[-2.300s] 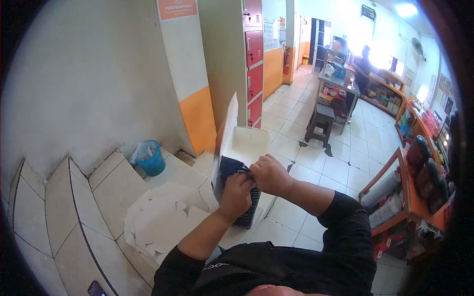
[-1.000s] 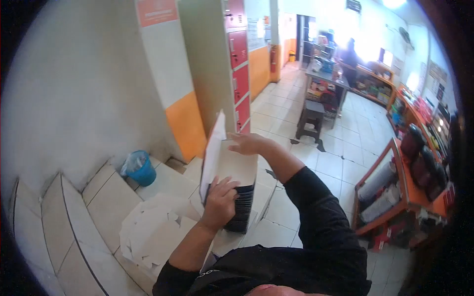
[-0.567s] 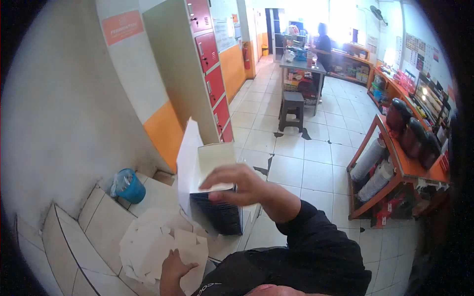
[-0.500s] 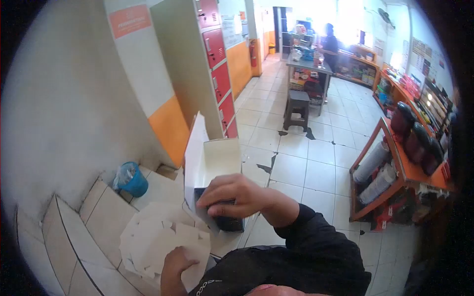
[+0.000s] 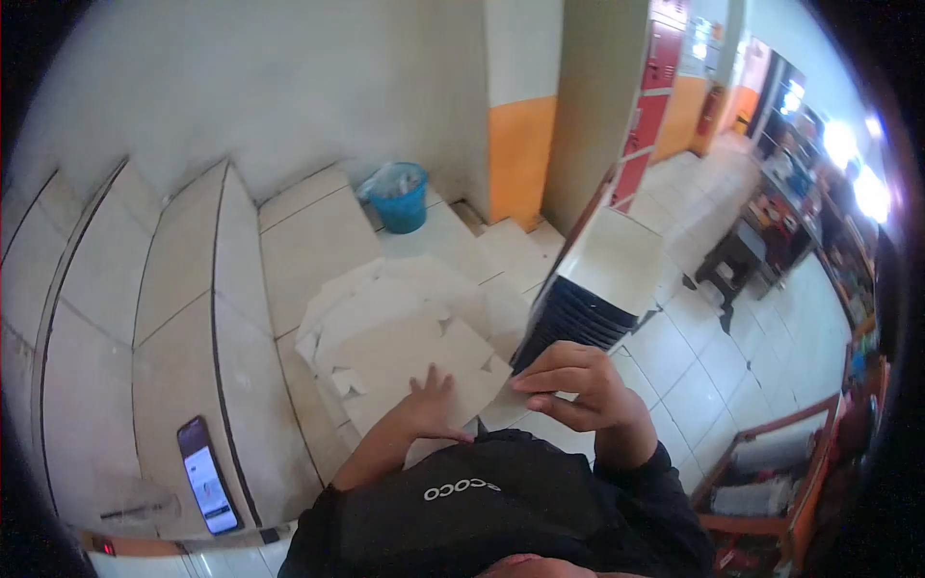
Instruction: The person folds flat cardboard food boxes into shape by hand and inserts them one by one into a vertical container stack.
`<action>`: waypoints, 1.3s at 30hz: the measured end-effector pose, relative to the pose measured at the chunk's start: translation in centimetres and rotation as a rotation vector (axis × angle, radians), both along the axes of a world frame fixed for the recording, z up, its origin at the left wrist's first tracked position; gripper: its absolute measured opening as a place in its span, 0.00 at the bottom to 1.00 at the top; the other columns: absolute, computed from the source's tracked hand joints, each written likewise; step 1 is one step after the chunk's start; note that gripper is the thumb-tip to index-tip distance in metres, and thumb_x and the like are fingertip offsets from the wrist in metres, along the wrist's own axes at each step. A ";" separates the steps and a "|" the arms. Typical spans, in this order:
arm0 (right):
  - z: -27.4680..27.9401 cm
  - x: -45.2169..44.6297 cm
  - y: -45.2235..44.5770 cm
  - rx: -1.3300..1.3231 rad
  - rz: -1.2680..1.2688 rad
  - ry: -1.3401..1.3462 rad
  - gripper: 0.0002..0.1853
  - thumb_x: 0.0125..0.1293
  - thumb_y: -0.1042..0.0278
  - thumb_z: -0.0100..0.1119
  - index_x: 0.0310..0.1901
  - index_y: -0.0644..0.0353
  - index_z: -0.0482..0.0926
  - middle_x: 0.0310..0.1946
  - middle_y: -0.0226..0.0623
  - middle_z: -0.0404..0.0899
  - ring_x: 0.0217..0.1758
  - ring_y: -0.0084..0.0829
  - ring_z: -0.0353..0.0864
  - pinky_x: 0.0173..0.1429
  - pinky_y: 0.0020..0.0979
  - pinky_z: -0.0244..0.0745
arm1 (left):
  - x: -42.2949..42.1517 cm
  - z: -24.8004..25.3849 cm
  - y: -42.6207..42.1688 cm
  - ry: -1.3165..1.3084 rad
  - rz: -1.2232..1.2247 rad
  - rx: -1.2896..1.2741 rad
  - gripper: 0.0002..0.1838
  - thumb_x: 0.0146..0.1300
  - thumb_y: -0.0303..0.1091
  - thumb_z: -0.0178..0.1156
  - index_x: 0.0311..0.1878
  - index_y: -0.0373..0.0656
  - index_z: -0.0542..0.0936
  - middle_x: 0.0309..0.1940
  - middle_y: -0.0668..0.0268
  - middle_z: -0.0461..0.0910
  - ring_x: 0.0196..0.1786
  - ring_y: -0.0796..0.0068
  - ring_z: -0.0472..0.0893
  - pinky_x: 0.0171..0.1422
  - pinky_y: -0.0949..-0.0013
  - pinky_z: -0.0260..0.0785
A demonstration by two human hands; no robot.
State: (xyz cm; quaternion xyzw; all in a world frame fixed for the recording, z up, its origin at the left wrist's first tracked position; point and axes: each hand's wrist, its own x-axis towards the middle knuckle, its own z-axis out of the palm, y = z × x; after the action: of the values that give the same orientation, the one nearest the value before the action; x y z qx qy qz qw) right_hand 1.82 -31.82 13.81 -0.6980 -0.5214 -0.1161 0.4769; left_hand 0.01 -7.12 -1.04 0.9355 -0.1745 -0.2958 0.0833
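My left hand (image 5: pixel 427 409) lies with spread fingers on a flat white die-cut card sheet (image 5: pixel 405 361). More pale sheets with notched edges (image 5: pixel 381 289) lie fanned out beneath it. My right hand (image 5: pixel 578 385) is closed in a pinch at the sheet's right corner; its fingertips partly hide the edge there. Just beyond that hand stands an open box (image 5: pixel 617 255) with a white inside. A row of dark, thin, close-packed pieces (image 5: pixel 583 318) fills its near part; their kind is not clear.
Tiled steps (image 5: pixel 173 279) rise at the left, with a lit phone (image 5: pixel 207 477) on one. A blue bin (image 5: pixel 400 207) stands by the wall. Red lockers (image 5: pixel 646 125), a dark stool (image 5: pixel 737 255) and a wooden rack (image 5: pixel 771 472) are to the right.
The view has swung left and down. My right hand has moved from the dark pieces in the box to the sheet's corner. My left hand's fingers have spread on the sheet.
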 end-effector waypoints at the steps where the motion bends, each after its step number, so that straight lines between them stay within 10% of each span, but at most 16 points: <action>1: -0.2 0.0 0.2 0.003 0.003 0.012 0.10 0.55 0.70 0.64 0.39 0.61 0.80 0.33 0.39 0.80 0.33 0.37 0.79 0.36 0.33 0.71 | -0.3 -1.0 0.0 -0.014 0.058 0.025 0.69 0.34 0.70 0.65 0.68 0.28 0.46 0.69 0.41 0.43 0.72 0.40 0.42 0.69 0.35 0.39; 6: -0.9 0.3 0.3 -0.036 0.019 0.027 0.10 0.53 0.75 0.66 0.39 0.63 0.81 0.35 0.38 0.82 0.33 0.34 0.80 0.37 0.30 0.73 | 1.4 -0.8 0.5 -0.068 0.132 0.150 0.52 0.48 0.66 0.60 0.68 0.38 0.56 0.67 0.44 0.53 0.71 0.44 0.51 0.67 0.42 0.53; 9: -1.4 0.2 0.9 -0.015 0.058 0.123 0.09 0.57 0.70 0.64 0.39 0.62 0.81 0.32 0.40 0.81 0.34 0.36 0.80 0.40 0.32 0.73 | 2.8 -0.7 4.9 -0.070 0.257 -0.305 0.30 0.57 0.53 0.58 0.55 0.39 0.74 0.53 0.45 0.73 0.58 0.53 0.72 0.56 0.58 0.68; 13: -5.9 1.8 2.8 -0.055 0.173 0.805 0.19 0.63 0.63 0.59 0.51 0.68 0.74 0.42 0.44 0.79 0.44 0.33 0.78 0.47 0.31 0.73 | 1.6 1.8 6.9 -0.121 0.771 -0.560 0.17 0.61 0.43 0.55 0.36 0.36 0.80 0.31 0.50 0.80 0.36 0.56 0.81 0.43 0.65 0.71; 18: -10.1 1.8 9.7 0.304 -0.123 1.515 0.31 0.66 0.60 0.54 0.62 0.73 0.58 0.56 0.51 0.70 0.60 0.41 0.70 0.59 0.32 0.67 | -3.4 3.0 3.8 -0.589 0.431 -0.611 0.13 0.62 0.40 0.55 0.40 0.40 0.80 0.32 0.58 0.82 0.34 0.66 0.82 0.40 0.68 0.73; 20: -13.0 2.5 11.2 0.023 -0.227 1.108 0.28 0.66 0.65 0.53 0.64 0.64 0.59 0.60 0.49 0.66 0.60 0.42 0.70 0.59 0.32 0.68 | -4.7 2.9 2.4 -0.590 0.145 -0.805 0.13 0.61 0.40 0.56 0.40 0.40 0.80 0.32 0.60 0.82 0.33 0.65 0.82 0.40 0.67 0.73; 26: -8.6 0.4 11.8 -0.341 0.156 0.153 0.34 0.51 0.86 0.49 0.62 0.54 0.64 0.59 0.43 0.68 0.60 0.44 0.70 0.56 0.36 0.71 | -5.0 4.0 6.6 -0.189 1.087 -1.870 0.14 0.57 0.32 0.62 0.47 0.41 0.77 0.41 0.63 0.80 0.41 0.75 0.80 0.43 0.71 0.73; 31: -8.0 -0.3 10.8 0.021 -0.144 0.550 0.26 0.44 0.86 0.55 0.50 0.58 0.76 0.43 0.40 0.79 0.46 0.41 0.79 0.50 0.32 0.75 | -4.6 5.7 5.9 -0.315 1.100 -1.857 0.14 0.58 0.28 0.61 0.48 0.40 0.74 0.38 0.65 0.79 0.39 0.73 0.80 0.39 0.69 0.74; 35: -7.3 1.1 9.1 0.178 -0.096 -0.163 0.16 0.44 0.83 0.59 0.38 0.61 0.81 0.33 0.39 0.76 0.34 0.33 0.79 0.36 0.27 0.76 | -4.0 6.6 4.5 -0.392 0.956 -1.742 0.15 0.57 0.24 0.62 0.48 0.38 0.73 0.37 0.64 0.79 0.38 0.74 0.79 0.38 0.70 0.74; 39: -6.8 1.7 8.3 0.003 -0.140 -0.189 0.13 0.50 0.79 0.61 0.40 0.61 0.80 0.35 0.38 0.75 0.35 0.35 0.78 0.36 0.30 0.75 | -3.3 8.1 2.3 -0.413 0.936 -1.614 0.17 0.55 0.22 0.62 0.49 0.37 0.72 0.38 0.63 0.79 0.39 0.73 0.79 0.39 0.69 0.74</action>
State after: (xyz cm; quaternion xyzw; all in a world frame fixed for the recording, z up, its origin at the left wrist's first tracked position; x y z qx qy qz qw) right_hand 3.54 -23.52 7.01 -0.7179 -0.5137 -0.2153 0.4175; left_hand -3.26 -4.85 7.03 0.6045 0.0546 0.1481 0.7808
